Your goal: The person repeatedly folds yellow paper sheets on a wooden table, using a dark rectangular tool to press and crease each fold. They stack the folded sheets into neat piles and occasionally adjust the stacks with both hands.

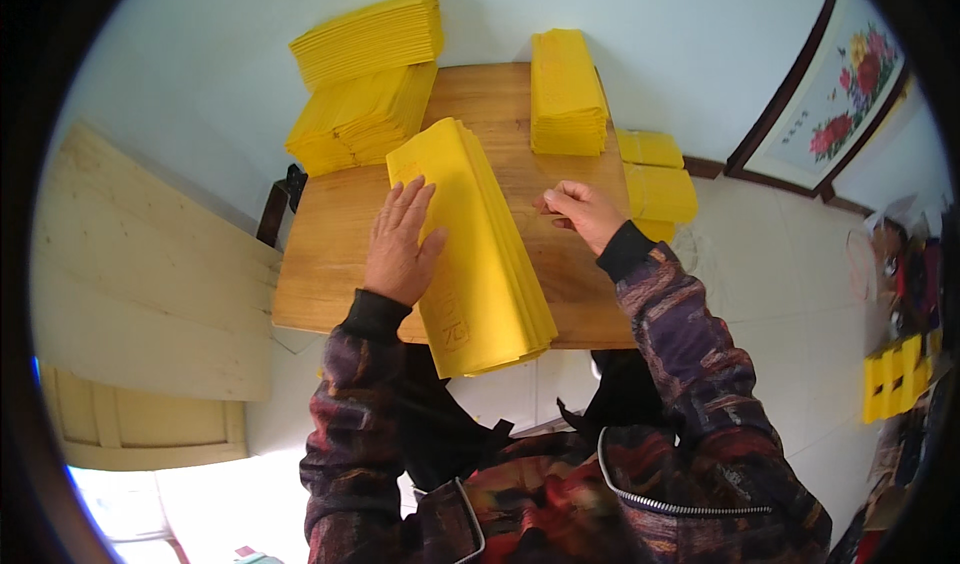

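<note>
A long bundle of folded yellow paper [470,254] lies aslant on the wooden table [480,89], its near end jutting past the front edge. My left hand [402,249] rests flat on the bundle's left side, fingers stretched out and pointing away from me. To the right of the bundle, my right hand [582,214] is held over the tabletop with thumb and fingers pinched together. A faint thin line shows at its fingertips, too fine to name. Reddish printed marks show on the bundle's near end.
Two yellow paper stacks [365,114] sit one on the other at the back left. Another stack [568,94] stands at the back right. Tied yellow bundles [660,189] lie lower, beyond the right edge. A framed flower picture [835,94] leans against the wall.
</note>
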Motion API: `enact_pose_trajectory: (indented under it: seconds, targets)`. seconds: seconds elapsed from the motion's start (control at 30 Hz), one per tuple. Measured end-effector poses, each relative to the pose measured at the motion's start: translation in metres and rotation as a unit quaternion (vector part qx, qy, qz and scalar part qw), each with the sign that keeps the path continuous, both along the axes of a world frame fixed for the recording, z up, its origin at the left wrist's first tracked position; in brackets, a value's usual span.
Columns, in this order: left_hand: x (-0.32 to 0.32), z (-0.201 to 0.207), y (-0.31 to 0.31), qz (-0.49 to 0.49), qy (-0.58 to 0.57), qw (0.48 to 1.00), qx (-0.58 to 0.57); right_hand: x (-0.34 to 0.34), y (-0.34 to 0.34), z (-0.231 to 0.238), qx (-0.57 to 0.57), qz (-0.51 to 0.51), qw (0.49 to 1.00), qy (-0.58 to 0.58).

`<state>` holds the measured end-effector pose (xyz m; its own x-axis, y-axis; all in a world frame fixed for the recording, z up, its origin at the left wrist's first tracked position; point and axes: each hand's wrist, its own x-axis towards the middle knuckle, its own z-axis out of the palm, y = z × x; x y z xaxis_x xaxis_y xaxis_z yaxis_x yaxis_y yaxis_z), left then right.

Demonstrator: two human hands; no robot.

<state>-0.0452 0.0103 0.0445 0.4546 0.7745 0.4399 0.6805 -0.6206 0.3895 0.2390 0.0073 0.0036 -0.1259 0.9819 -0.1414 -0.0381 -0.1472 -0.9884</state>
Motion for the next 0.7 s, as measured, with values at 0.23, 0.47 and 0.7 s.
enact_pose_trajectory:
  seconds: [0.23,0.47,0.7]
  targets:
    - [0.048,-0.004,0.005,0.022,0.082,0.995,-0.052,-0.038,0.03,-0.063,0.029,-0.088,0.994,0.053]
    - [0.064,-0.003,0.007,0.046,0.118,0.989,-0.078,-0.088,0.042,-0.068,0.129,-0.252,0.958,-0.048]
    - [0.077,-0.003,0.004,0.072,0.159,0.98,-0.097,-0.08,0.04,-0.066,0.091,-0.238,0.965,-0.066]
